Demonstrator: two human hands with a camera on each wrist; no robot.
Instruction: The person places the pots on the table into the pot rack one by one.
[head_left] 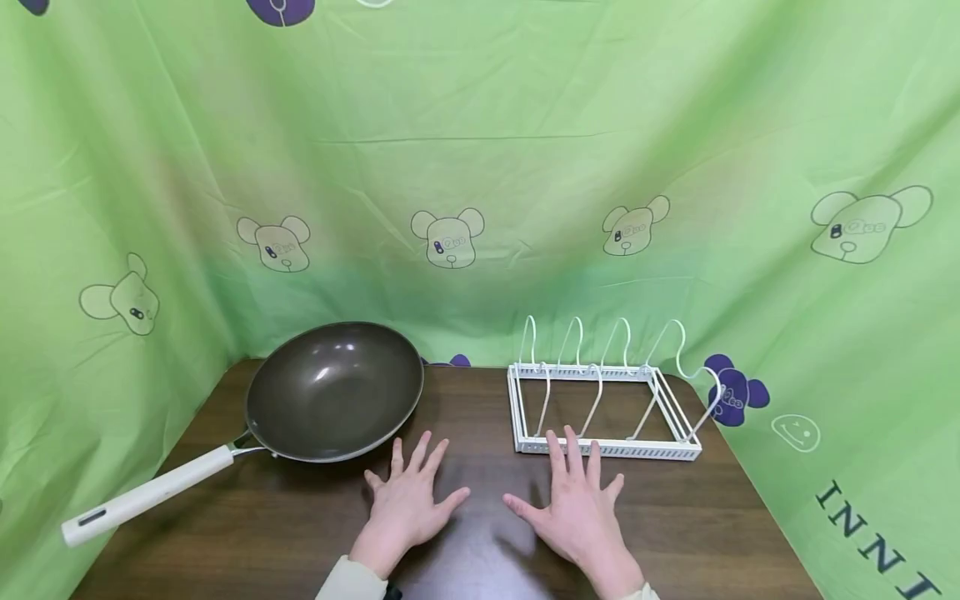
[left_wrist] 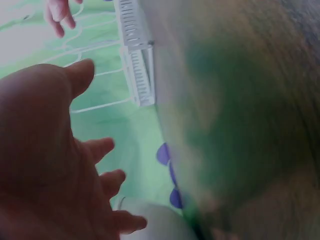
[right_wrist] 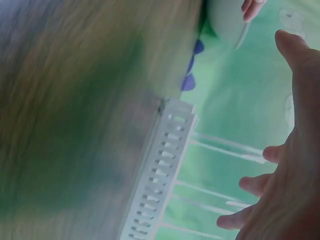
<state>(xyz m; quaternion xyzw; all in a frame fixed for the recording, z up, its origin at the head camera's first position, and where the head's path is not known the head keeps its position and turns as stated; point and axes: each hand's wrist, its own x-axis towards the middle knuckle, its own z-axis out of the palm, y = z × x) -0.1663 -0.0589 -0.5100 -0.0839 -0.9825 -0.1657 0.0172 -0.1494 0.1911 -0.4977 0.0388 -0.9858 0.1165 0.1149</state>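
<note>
My left hand (head_left: 405, 504) is spread with straight fingers over the front of the table and holds nothing. Just beyond its fingertips, to the left, sits a dark wok (head_left: 333, 392) with a white handle (head_left: 150, 493) pointing toward the front left. My right hand (head_left: 577, 508) is likewise spread and bare, its fingertips overlapping the front rail of a white pan rack (head_left: 607, 448) in the head view. Several curved wire dividers stand up from the rack. In the right wrist view the slotted rail (right_wrist: 160, 165) lies beyond the spread fingers (right_wrist: 255, 184).
A brown wooden table (head_left: 472, 533) carries the wok at the left and the rack at the right. Green cloth (head_left: 480, 125) printed with bear heads hangs behind and along both sides. The wok handle sticks out past the table's left edge in the head view.
</note>
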